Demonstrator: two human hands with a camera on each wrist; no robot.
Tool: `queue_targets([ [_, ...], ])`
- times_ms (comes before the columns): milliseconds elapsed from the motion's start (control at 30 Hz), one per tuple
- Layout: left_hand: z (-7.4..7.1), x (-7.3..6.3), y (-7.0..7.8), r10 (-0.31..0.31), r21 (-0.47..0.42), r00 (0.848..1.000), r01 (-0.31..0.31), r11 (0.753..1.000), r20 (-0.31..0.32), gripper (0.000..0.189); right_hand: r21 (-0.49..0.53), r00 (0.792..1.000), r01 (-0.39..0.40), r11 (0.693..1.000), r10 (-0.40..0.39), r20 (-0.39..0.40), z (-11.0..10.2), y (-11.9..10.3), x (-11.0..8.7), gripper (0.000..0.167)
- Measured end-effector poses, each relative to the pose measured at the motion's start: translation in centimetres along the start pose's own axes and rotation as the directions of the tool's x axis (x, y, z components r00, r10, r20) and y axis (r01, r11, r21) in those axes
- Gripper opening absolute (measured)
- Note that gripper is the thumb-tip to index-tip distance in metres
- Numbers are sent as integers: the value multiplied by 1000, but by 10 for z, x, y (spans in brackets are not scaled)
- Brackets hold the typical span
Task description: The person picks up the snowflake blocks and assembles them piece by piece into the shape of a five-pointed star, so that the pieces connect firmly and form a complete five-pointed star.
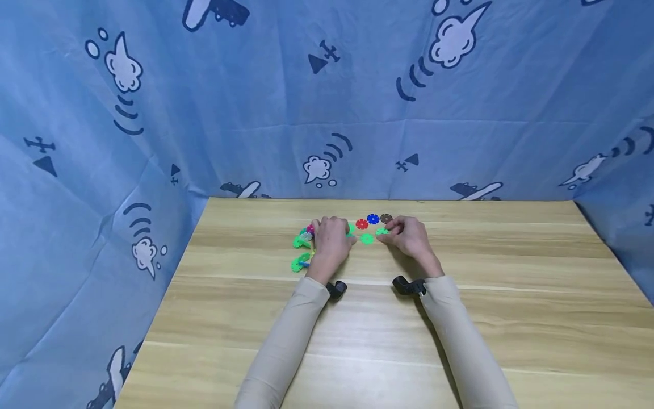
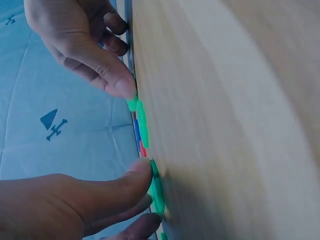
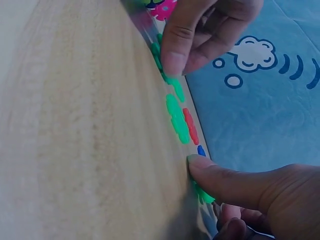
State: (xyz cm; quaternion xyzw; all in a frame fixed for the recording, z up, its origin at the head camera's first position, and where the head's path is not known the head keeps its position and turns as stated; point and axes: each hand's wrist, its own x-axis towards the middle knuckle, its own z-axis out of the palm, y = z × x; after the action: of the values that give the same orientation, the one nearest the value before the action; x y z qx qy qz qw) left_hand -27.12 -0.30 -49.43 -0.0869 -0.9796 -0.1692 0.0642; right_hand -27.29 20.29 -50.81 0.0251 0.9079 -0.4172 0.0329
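Note:
My left hand (image 1: 332,241) is at the far middle of the table, its thumb and curled fingers pinching green snowflake discs (image 2: 157,192). To its right, my right hand (image 1: 409,238) pinches a green snowflake disc (image 1: 382,232) between thumb and fingers, low over the wood. A separate green disc (image 1: 367,239) lies flat between the two hands. Behind it sit a red disc (image 1: 361,224), a blue disc (image 1: 373,218) and a brown disc (image 1: 386,218). The left hand partly hides the green pieces under it.
Left of the left hand is a cluster of joined discs (image 1: 300,241), green, pink and other colours, with more green discs (image 1: 298,263) nearer me. A blue patterned curtain (image 1: 357,102) stands behind the wooden table (image 1: 255,318).

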Motion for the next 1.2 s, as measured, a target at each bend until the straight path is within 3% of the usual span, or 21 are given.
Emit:
queue_targets([
  [400,-3,-1,-8,-39,-5,999,39,999,-6,54,4,1000,-17,1000,17,15,0,1,0,33],
  [600,-3,1,-9,-48,-15,998,48,999,29,45,1,1000,-5,1000,5,11,0,-1,0,33],
  [867,-3,3,-10,50,-136,998,-45,990,30,24,-6,1000,8,1000,-8,18,-2,0,2,35],
  [1033,-7,5,-11,95,-264,995,-84,961,26,14,42,997,26,999,-29,68,-3,-1,1,26],
  [1200,-14,7,-11,138,-352,990,-139,926,-26,10,87,989,46,995,-58,136,-5,-5,0,25],
])
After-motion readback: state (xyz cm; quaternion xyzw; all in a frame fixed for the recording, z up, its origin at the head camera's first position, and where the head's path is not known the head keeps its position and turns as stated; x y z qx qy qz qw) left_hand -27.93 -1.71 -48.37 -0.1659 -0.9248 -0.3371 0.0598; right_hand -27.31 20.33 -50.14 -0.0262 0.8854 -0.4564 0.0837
